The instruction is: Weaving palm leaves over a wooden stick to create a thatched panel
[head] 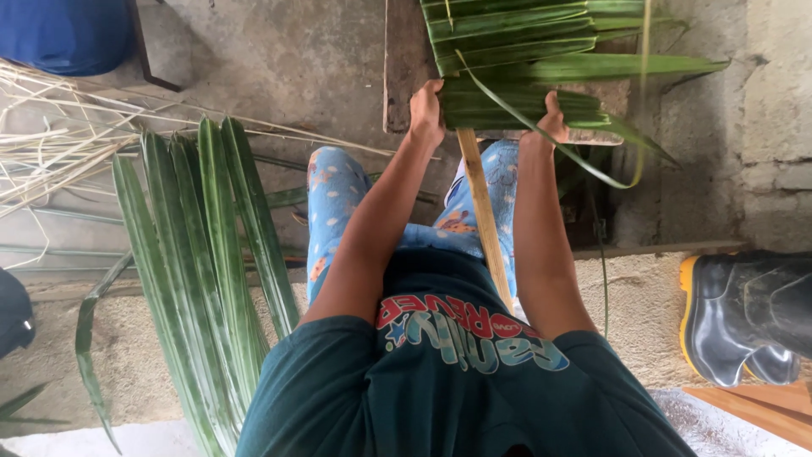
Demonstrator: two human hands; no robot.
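My left hand (pixel 426 108) and right hand (pixel 551 118) each clamped the folded palm leaf (pixel 507 103), its long axis crosswise over the wooden stick (pixel 482 211).

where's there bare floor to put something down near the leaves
Bare concrete floor lies between the blue barrel and the wooden board. A second patch is right of the folded palm leaves, toward the wall. Crowded: the loose fronds and dry strips on the left, the rubber boot on the right.
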